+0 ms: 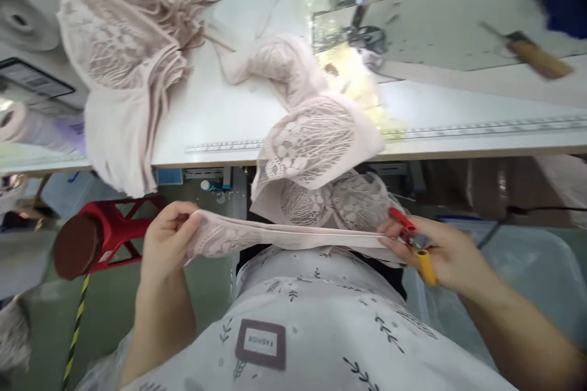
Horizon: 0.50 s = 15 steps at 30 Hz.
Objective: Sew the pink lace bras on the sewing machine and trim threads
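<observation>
Pale-pink lace-and-fabric band (293,237) runs straight, pinched by left hand (167,238) and right hand (443,253), the latter also gripping red-and-yellow-handled metal snips (426,266); best keep tension even, snips clear of lace.

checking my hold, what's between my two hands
In the head view, a pink band runs from the left hand to the right hand, with lace cups just beyond it.
</observation>
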{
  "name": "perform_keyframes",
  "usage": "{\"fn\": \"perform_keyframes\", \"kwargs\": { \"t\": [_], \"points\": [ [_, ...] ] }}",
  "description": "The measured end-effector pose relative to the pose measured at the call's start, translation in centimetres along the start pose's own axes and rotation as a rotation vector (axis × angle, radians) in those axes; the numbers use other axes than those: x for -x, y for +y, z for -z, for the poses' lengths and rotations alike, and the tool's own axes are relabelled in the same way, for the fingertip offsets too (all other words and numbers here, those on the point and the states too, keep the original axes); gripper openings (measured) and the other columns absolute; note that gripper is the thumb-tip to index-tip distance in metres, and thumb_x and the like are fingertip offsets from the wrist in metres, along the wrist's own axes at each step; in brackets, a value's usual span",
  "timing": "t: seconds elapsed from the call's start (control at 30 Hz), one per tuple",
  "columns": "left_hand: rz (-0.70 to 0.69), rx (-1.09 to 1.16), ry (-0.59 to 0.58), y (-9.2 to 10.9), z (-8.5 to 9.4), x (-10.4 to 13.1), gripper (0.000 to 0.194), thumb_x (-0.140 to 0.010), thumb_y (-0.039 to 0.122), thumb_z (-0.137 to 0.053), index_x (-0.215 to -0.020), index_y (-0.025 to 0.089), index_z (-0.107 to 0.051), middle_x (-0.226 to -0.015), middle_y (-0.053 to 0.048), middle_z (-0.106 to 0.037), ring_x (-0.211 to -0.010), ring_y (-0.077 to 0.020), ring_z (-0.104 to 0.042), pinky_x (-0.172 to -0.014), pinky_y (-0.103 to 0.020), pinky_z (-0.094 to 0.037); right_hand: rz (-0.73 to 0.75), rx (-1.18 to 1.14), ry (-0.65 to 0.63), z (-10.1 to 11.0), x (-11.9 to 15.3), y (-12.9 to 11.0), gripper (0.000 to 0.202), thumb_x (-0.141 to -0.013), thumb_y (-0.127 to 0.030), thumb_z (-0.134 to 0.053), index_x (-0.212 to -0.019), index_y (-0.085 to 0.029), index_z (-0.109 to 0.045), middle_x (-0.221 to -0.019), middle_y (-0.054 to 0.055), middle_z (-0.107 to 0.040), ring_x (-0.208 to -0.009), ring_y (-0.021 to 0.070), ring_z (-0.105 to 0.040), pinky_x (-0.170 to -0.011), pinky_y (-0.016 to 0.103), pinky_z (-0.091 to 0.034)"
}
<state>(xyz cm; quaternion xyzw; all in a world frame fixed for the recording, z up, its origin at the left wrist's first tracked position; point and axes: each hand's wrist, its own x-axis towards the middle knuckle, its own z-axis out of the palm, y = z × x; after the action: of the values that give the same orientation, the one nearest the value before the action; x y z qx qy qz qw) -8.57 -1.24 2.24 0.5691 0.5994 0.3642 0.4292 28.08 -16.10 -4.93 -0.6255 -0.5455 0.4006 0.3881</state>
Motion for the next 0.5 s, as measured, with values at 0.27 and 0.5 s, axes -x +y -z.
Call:
{"fn": "perform_keyframes", "kwargs": {
  "t": [0.27,0.5],
  "points": [
    [0.104,0.093,0.086,1.1,0.2,-0.4,0.026,-0.053,0.034,-0.084,-0.062,0.021,-0.063,-0.07,0.002,-0.062,-0.056,-0.0107,-0.053,-0.041,-0.019,-0.044,0.005,-0.297,0.173,-1.8,0.1,0.0,0.02,-0.081,-0.032,-0.064,-0.07,-0.022,-0.051,-0.077,0.003,-0.059,-0.07,0.0176,-0.059,-0.064,0.031,-0.049],
    [0.102,0.048,0.128,1.3,-0.3,-0.2,0.026,-0.056,0.042,-0.083,-0.06,0.025,-0.063,-0.073,0.0,-0.06,-0.056,-0.0138,-0.052,-0.035,-0.024,-0.042,0.05,-0.307,0.284,-2.3,0.1,-1.4,0.016,-0.081,-0.03,-0.062,-0.082,-0.024,-0.047,-0.08,0.003,-0.059,-0.073,0.0174,-0.059,-0.064,0.03,-0.049]
  ]
}}
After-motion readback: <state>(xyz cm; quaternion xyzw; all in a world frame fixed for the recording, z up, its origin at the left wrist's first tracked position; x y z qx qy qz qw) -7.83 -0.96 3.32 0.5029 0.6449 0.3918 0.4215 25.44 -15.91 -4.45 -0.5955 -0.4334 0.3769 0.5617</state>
